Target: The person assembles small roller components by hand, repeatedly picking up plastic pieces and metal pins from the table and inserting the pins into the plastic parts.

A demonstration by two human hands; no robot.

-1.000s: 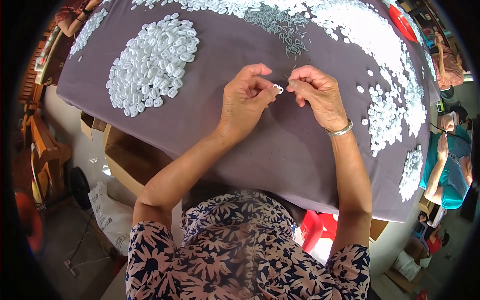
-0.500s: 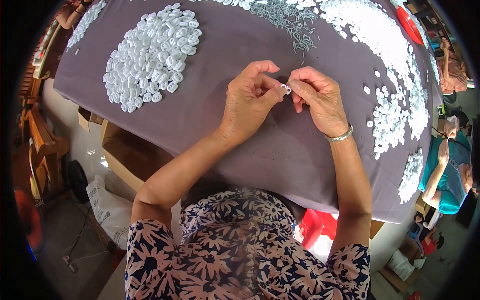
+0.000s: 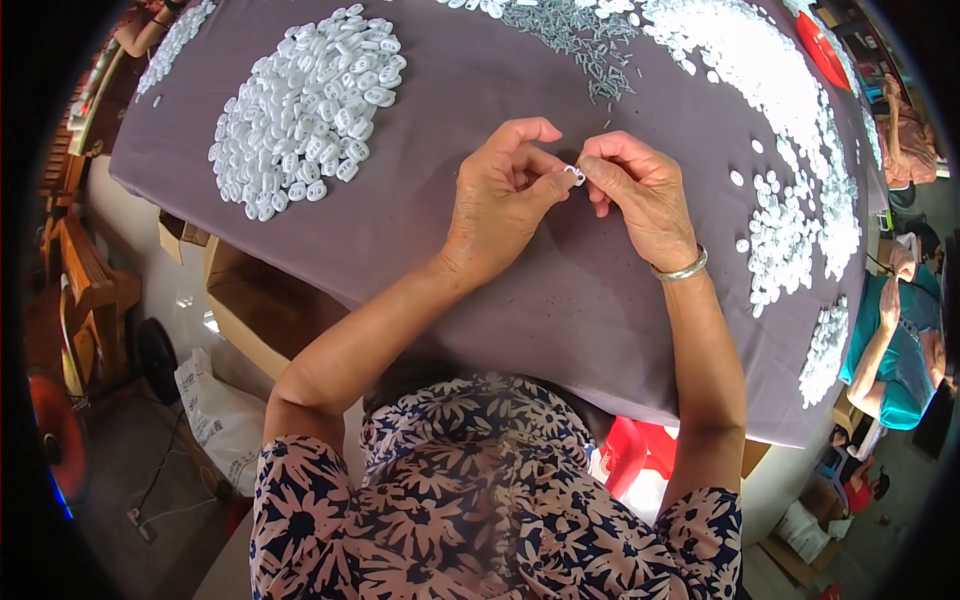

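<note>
A small white plastic piece with holes (image 3: 574, 174) is pinched between my two hands above the middle of the table. My left hand (image 3: 505, 195) grips its left side between thumb and fingers, the index finger raised and curled above. From the right, my right hand (image 3: 637, 190) pinches at the same piece with thumb and index finger. Whether a smaller part is in the right fingertips is hidden. Far left lies a large heap of white plastic pieces with holes (image 3: 305, 110). Small grey pins (image 3: 590, 45) lie scattered beyond my hands.
Small white oval parts (image 3: 740, 60) spread along the far right, with smaller clusters (image 3: 780, 240) nearer. A red dish (image 3: 822, 50) stands at the right edge. A cardboard box (image 3: 250, 310) sits below the table's left edge. Another person in teal (image 3: 895, 350) is at the right.
My hands hold nearly the same pose around the white piece. The view has shifted very slightly, so the table and heaps sit a few pixels to the right.
</note>
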